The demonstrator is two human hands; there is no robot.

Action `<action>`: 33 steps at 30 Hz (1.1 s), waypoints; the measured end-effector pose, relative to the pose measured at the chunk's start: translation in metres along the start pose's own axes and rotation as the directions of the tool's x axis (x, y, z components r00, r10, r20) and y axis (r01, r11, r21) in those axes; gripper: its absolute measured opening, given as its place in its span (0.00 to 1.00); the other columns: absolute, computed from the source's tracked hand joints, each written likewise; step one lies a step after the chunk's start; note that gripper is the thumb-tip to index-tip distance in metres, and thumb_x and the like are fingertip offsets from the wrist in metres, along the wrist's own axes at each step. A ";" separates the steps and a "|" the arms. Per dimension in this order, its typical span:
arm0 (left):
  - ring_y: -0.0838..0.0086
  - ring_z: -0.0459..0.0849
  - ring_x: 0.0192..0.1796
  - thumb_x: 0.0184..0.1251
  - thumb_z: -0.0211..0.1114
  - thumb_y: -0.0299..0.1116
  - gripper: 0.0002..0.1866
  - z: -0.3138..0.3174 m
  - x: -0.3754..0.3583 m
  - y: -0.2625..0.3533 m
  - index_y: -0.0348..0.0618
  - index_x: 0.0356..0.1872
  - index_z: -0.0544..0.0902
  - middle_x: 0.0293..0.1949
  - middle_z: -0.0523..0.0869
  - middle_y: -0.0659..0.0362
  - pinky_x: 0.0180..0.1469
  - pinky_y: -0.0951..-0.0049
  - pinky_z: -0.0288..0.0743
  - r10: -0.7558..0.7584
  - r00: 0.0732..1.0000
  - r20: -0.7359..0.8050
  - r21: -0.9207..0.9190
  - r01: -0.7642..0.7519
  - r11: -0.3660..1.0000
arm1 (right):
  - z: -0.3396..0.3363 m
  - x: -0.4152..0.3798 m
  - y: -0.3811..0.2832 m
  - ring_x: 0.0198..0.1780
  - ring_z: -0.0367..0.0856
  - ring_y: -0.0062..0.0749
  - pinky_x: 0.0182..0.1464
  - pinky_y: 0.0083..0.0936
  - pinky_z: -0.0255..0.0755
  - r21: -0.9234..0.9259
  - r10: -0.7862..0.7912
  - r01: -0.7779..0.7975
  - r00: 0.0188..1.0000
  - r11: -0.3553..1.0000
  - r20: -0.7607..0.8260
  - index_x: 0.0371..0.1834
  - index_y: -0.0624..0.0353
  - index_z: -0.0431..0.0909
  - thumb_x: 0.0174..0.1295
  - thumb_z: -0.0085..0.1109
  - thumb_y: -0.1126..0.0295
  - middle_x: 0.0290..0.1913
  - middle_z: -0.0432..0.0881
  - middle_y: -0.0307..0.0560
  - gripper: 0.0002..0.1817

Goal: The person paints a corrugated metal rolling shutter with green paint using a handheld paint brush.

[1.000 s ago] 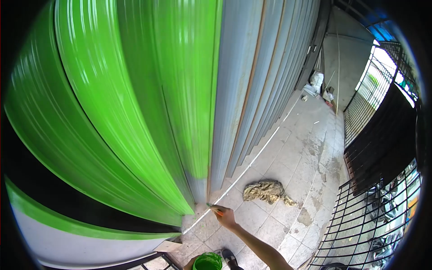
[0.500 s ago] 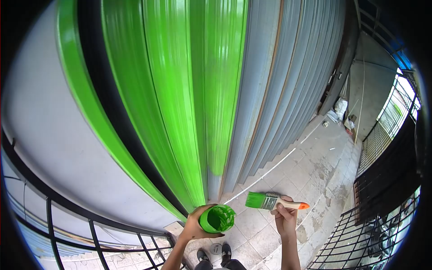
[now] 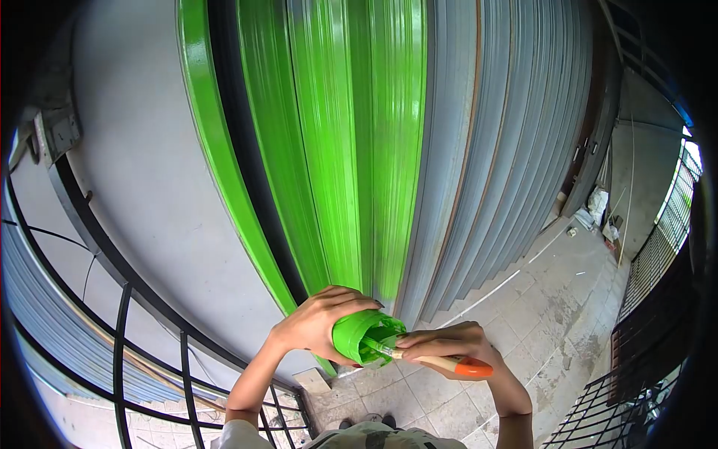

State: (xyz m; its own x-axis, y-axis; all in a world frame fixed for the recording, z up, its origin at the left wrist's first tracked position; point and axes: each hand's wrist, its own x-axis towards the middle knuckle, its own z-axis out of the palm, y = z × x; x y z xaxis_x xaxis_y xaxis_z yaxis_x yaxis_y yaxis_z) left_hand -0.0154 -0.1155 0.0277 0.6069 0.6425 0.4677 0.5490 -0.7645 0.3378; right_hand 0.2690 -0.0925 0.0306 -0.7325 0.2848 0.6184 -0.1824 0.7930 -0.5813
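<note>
Now the paintbrush (image 3: 423,360) and the paint container (image 3: 350,334) have met: half a second earlier the brush was held well apart, to the right of the container, and a second earlier it was down at the foot of the folded panels. Container also shifted; its mouth, which faced up at the camera, now leans toward the right hand (image 3: 447,343). Judged meaning: work has paused at the green panels (image 3: 333,165) while the brush is tended at the container; whether paint is being picked up or wiped off cannot be told. Grey panels (image 3: 516,157) beside them remain uncoated. Position noted: the bristle end lies within the container's mouth, metal band near the rim, handle slanting out rightward to its orange tip (image 3: 473,367). Right-hand fingers are closed together on the handle near the metal band, orange tip projecting past them. Left hand (image 3: 320,320) is wrapped around the container's outer wall, fingers over its far side; thumb placement cannot be made out. Both hands are near each other, above the tiled floor (image 3: 449,408).
</note>
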 end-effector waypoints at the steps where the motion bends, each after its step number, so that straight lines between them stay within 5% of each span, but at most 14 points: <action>1: 0.58 0.84 0.49 0.31 0.82 0.48 0.44 -0.003 0.000 0.003 0.44 0.57 0.78 0.49 0.84 0.54 0.58 0.60 0.76 -0.009 1.000 0.026 0.002 0.009 1.000 | -0.001 0.003 0.001 0.49 0.88 0.39 0.48 0.29 0.84 0.005 -0.001 0.001 0.999 1.000 0.038 0.52 0.53 0.85 0.57 0.65 0.78 0.53 0.86 0.46 0.18; 11: 0.56 0.84 0.50 0.29 0.83 0.46 0.46 -0.003 -0.009 0.008 0.42 0.57 0.77 0.50 0.85 0.53 0.58 0.59 0.76 -0.040 0.992 0.117 -0.087 0.050 0.995 | 0.004 0.017 0.015 0.43 0.89 0.33 0.39 0.26 0.84 0.058 -0.105 0.097 0.981 0.994 0.160 0.53 0.52 0.82 0.58 0.65 0.78 0.51 0.87 0.39 0.19; 17: 0.55 0.84 0.53 0.27 0.86 0.47 0.47 0.001 -0.014 0.004 0.39 0.57 0.78 0.53 0.84 0.51 0.58 0.59 0.76 -0.074 0.984 0.162 -0.160 0.100 0.982 | 0.008 0.033 0.015 0.39 0.90 0.31 0.37 0.23 0.84 -0.071 0.012 0.013 0.937 0.997 0.348 0.46 0.51 0.86 0.61 0.68 0.69 0.45 0.89 0.38 0.11; 26: 0.57 0.84 0.51 0.26 0.86 0.45 0.47 0.015 -0.028 -0.009 0.40 0.57 0.78 0.51 0.84 0.50 0.55 0.61 0.77 -0.143 0.974 0.176 -0.276 0.189 0.942 | 0.016 0.065 0.016 0.27 0.84 0.35 0.32 0.26 0.75 -0.029 0.093 -0.093 0.814 0.995 0.574 0.47 0.49 0.83 0.58 0.65 0.74 0.28 0.86 0.41 0.13; 29: 0.58 0.84 0.49 0.25 0.87 0.44 0.47 0.023 -0.036 -0.015 0.39 0.56 0.78 0.49 0.85 0.50 0.55 0.64 0.77 -0.149 0.977 0.149 -0.371 0.195 0.908 | 0.021 0.076 0.024 0.31 0.87 0.28 0.36 0.19 0.80 -0.069 0.149 -0.136 0.764 0.988 0.628 0.47 0.56 0.83 0.62 0.66 0.73 0.36 0.89 0.40 0.11; 33: 0.61 0.86 0.47 0.25 0.87 0.44 0.49 0.040 -0.058 -0.033 0.36 0.57 0.78 0.48 0.85 0.49 0.53 0.67 0.78 -0.292 0.938 0.189 -0.401 0.345 0.849 | 0.046 0.066 0.065 0.41 0.86 0.28 0.41 0.23 0.83 0.395 0.276 -0.426 0.882 0.814 0.383 0.52 0.67 0.77 0.62 0.66 0.73 0.46 0.86 0.51 0.16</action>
State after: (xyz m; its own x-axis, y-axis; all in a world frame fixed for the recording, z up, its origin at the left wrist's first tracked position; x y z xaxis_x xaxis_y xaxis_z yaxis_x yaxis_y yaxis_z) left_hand -0.0455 -0.1258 -0.0430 0.5174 0.8353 0.1859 0.4450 -0.4482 0.7752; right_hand 0.1789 -0.0466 0.0092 -0.9472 0.2640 0.1822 -0.0952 0.3111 -0.9456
